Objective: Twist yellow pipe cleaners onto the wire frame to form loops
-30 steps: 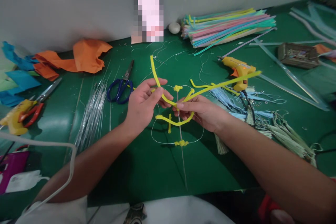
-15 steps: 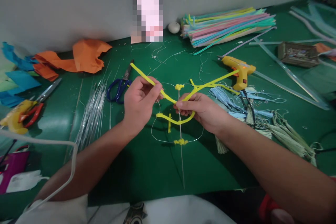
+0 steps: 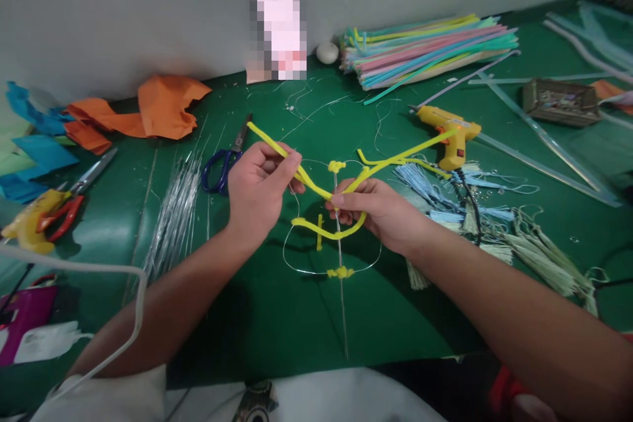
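My left hand (image 3: 262,184) pinches a yellow pipe cleaner (image 3: 312,188) between thumb and fingers, its free end sticking up to the left. My right hand (image 3: 373,206) grips the same yellow strand near the middle of a wire frame (image 3: 306,272), where several yellow lengths meet. Thin wire loops round a straight stem (image 3: 344,323), with yellow knots at top and bottom. One yellow length curves across the frame below my hands, and a short piece (image 3: 319,232) stands beside the stem. The right fingertips partly hide the crossing.
Blue-handled scissors (image 3: 222,168) and a bundle of silver wires (image 3: 173,217) lie left. At right are a yellow glue gun (image 3: 452,135) and tassels (image 3: 548,257). Colored pipe cleaners (image 3: 430,49) lie behind, near a blurred phone (image 3: 281,26). Red-handled scissors (image 3: 64,214) lie far left.
My left hand has shifted slightly left along the yellow pipe cleaner, which stays in its pinch. The wire frame has dipped a little; my right hand keeps its grip.
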